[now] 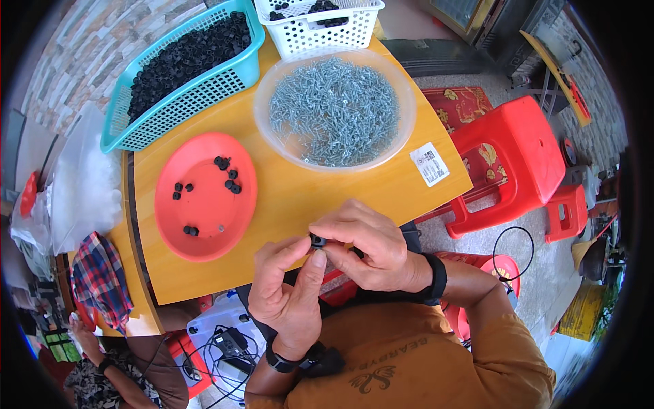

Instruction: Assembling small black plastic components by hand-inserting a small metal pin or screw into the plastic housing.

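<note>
The left hand (289,290) and the right hand (364,245) meet over the near edge of a yellow wooden table (320,187), and both pinch one small black part (317,240) between their fingertips. On the table stand a red oval plate (204,228) with a few black pieces, a clear round bowl (402,116) full of silver screws, a turquoise basket (248,71) of black pieces and a white basket (320,34). Red plastic stools (518,157) stand at the right on a grey floor.
</note>
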Action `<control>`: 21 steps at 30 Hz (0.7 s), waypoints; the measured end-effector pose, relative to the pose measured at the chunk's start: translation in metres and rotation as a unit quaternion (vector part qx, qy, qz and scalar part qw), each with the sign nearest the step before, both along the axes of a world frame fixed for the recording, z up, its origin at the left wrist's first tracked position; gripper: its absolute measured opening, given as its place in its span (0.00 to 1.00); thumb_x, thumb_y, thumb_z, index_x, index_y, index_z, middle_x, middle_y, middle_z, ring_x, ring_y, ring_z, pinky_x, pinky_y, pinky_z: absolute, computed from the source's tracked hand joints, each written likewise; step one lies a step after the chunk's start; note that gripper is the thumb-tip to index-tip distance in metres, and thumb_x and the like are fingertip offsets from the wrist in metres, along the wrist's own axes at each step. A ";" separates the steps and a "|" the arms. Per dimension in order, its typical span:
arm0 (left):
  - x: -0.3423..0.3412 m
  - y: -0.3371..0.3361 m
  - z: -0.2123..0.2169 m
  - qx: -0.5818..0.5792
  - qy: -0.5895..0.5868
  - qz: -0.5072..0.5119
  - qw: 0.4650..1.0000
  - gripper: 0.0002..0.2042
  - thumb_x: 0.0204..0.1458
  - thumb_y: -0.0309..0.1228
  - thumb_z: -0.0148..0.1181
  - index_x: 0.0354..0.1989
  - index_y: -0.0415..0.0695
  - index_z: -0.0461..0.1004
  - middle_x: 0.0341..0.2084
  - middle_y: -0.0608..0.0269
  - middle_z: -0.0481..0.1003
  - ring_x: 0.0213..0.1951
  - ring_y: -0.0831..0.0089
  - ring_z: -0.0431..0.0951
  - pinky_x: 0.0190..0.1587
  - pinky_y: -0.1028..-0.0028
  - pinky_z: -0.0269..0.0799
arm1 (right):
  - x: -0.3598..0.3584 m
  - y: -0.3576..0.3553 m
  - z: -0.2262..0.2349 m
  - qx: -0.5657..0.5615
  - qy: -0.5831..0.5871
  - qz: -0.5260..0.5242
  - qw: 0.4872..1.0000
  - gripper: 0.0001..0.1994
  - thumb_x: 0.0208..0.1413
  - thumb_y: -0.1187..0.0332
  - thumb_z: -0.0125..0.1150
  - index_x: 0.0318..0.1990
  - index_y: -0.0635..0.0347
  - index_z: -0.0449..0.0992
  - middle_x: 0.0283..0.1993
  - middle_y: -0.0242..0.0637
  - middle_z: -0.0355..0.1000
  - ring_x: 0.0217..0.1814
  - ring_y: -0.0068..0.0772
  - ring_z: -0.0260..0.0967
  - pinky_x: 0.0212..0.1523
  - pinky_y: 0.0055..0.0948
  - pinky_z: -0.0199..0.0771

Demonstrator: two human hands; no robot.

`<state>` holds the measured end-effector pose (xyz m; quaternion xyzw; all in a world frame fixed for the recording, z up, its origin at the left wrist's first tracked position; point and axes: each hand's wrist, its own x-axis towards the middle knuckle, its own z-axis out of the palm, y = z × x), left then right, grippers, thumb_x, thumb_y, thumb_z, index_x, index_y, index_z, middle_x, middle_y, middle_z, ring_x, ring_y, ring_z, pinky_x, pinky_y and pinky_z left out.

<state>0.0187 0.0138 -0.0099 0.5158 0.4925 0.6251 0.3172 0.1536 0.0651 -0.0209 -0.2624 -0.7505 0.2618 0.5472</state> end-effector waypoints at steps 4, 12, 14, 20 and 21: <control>0.000 0.002 -0.003 0.048 0.081 0.029 0.995 0.12 0.41 0.17 0.65 0.36 0.38 0.74 0.32 0.58 0.75 0.33 0.69 0.71 0.38 0.73 0.66 | 0.000 -0.005 0.001 -0.019 0.009 0.005 1.000 0.19 0.41 0.85 0.59 0.45 0.68 0.72 0.37 0.43 0.73 0.34 0.38 0.70 0.34 0.29 0.69; -0.003 0.014 0.000 0.055 0.115 0.037 0.991 0.12 0.39 0.18 0.66 0.33 0.40 0.74 0.26 0.60 0.74 0.29 0.68 0.71 0.34 0.74 0.65 | -0.001 -0.012 0.001 -0.282 0.178 0.131 0.934 0.15 0.53 0.82 0.53 0.49 0.70 0.70 0.42 0.39 0.72 0.36 0.24 0.69 0.36 0.24 0.71; -0.004 0.016 0.001 0.059 0.120 0.036 0.990 0.11 0.39 0.18 0.66 0.32 0.40 0.74 0.26 0.61 0.74 0.28 0.68 0.71 0.33 0.74 0.65 | 0.000 -0.012 0.002 -0.376 0.244 0.167 0.878 0.13 0.57 0.76 0.53 0.50 0.65 0.70 0.45 0.33 0.71 0.42 0.17 0.68 0.40 0.19 0.71; -0.005 0.010 0.006 0.009 0.115 -0.015 0.993 0.08 0.44 0.17 0.61 0.35 0.36 0.73 0.30 0.61 0.72 0.33 0.74 0.73 0.40 0.77 0.68 | -0.001 -0.015 0.013 -0.423 0.218 0.088 0.875 0.11 0.55 0.74 0.57 0.46 0.64 0.73 0.40 0.33 0.73 0.39 0.17 0.70 0.34 0.16 0.73; -0.008 0.008 0.010 0.003 0.140 -0.012 0.990 0.08 0.45 0.19 0.62 0.34 0.36 0.73 0.30 0.62 0.73 0.34 0.74 0.73 0.40 0.76 0.68 | -0.001 -0.013 0.012 -0.427 0.221 0.088 0.873 0.11 0.55 0.73 0.58 0.45 0.64 0.74 0.40 0.32 0.73 0.36 0.16 0.69 0.33 0.16 0.72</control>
